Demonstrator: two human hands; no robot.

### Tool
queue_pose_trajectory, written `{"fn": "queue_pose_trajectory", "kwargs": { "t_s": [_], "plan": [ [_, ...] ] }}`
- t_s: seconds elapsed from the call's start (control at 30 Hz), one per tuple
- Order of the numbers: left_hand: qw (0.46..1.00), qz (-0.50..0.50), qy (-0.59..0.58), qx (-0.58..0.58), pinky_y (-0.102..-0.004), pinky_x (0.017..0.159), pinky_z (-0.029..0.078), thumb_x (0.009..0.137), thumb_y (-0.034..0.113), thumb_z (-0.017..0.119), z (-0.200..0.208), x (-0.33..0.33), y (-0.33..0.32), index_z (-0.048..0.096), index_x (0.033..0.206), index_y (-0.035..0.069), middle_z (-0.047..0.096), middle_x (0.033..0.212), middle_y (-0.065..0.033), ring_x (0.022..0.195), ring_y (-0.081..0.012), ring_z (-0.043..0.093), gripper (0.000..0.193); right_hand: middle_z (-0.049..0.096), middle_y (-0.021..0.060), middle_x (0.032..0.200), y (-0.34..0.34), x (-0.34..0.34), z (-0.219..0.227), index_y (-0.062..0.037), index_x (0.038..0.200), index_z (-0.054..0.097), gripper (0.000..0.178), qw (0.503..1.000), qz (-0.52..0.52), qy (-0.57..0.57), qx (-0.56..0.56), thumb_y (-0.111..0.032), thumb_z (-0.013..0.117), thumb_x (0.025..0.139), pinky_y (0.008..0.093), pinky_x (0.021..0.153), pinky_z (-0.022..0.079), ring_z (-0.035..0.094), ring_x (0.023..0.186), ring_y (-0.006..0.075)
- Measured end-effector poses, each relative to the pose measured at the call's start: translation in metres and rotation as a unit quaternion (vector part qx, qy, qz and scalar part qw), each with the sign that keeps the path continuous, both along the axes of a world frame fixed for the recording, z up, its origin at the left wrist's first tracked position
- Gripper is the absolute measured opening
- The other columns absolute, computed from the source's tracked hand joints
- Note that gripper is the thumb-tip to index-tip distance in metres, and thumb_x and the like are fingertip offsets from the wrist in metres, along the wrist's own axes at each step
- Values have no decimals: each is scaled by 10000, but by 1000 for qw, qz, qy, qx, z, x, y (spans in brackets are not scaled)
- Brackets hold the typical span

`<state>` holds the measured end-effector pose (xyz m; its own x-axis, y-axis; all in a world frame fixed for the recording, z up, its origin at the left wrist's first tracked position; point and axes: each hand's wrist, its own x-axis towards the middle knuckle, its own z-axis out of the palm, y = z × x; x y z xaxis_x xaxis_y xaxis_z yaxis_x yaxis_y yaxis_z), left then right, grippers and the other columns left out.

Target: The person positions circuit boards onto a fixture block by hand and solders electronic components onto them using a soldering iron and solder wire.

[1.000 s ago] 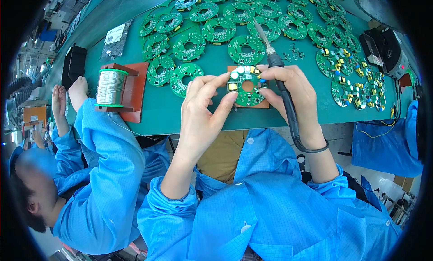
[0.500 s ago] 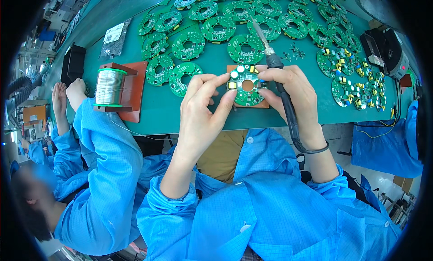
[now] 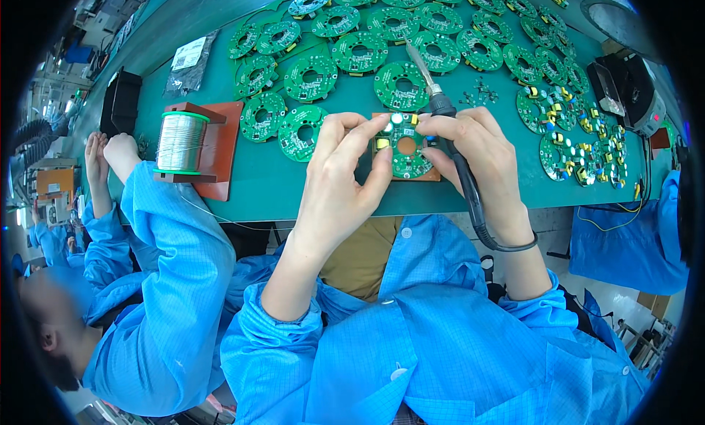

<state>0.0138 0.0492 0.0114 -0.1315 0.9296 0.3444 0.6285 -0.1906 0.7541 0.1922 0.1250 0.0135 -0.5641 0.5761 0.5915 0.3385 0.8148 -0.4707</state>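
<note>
A round green circuit board (image 3: 411, 167) with a central hole, white capacitors and a yellow part lies on a small brown pad (image 3: 432, 177) before me. The fingers and thumb of my left hand (image 3: 334, 172) pinch its left edge. My right hand (image 3: 490, 157) has its thumb and forefinger at the right edge, by small parts. That same hand also holds a soldering iron (image 3: 471, 184) by its black handle. The iron's metal tip points up and away, apart from the board. My fingertips partly hide the board's edges.
Several bare-faced round boards (image 3: 360, 52) cover the bench's far side. More boards with yellow parts (image 3: 562, 157) sit at right, beside loose small components (image 3: 479, 92). A solder spool (image 3: 181, 142) on a brown stand is at left, near a co-worker's hands (image 3: 121, 152).
The board sits slightly lower in the picture, flatter against the pad. Both hands have stayed at its edges, shifting slightly, and the soldering iron remains in my right hand.
</note>
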Motion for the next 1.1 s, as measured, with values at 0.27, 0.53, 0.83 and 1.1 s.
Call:
{"fn": "queue_pose_trajectory", "kwargs": {
  "t_s": [0.27,0.53,0.83,1.1],
  "plan": [
    [1000,-2,-14,12,-296,638,477,768,26,677,5,-7,-10,580,1127,51,529,992,-106,819,-208,574,373,664,32,910,2,-10,2,-137,1033,604,355,998,38,41,-18,-69,715,702,387,787,484,595,891,264],
    [989,-70,100,82,-358,651,488,706,25,726,-11,-6,-22,621,859,29,562,870,-92,785,-259,577,186,649,49,1043,4,-13,3,-89,1016,618,387,999,46,-26,-7,-31,732,651,341,748,497,578,947,266],
    [991,2,100,85,-377,597,466,743,22,708,-6,14,-20,591,824,29,501,805,-103,734,-280,557,142,642,27,941,2,-10,7,-168,988,621,388,999,11,-38,3,-79,762,638,369,753,459,579,924,274],
    [974,-24,200,105,-403,826,449,720,191,747,3,11,-14,604,1098,55,545,1115,-104,991,-280,534,426,632,70,850,10,-6,13,-114,1014,589,301,998,10,40,-52,-89,684,729,374,692,469,591,847,271]
  ]
}}
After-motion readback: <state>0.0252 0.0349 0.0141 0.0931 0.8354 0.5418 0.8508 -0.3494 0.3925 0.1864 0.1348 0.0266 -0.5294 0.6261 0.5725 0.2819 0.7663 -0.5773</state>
